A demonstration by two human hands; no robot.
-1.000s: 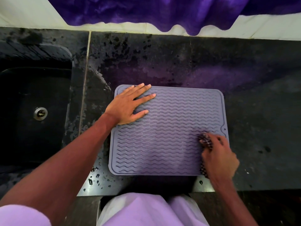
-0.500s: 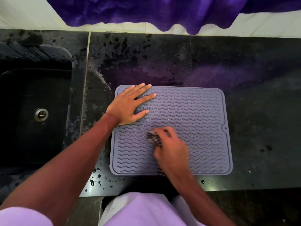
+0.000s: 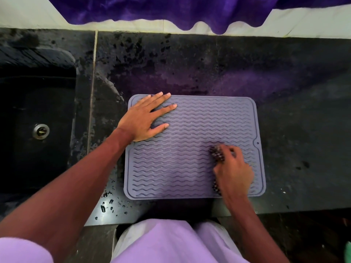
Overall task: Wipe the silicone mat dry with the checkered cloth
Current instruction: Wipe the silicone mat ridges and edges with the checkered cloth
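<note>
At the far left a dark sink has a metal drain in its floor. Beside it, on the wet black table, the purple silicone mat lies flat, long axis running left to right, its small hanging hole at the right edge. The left hand rests on the mat's far left corner, grip released and fingers straight, while the right hand has its grip clenched round the bunched checkered cloth on the mat's near right part.
</note>
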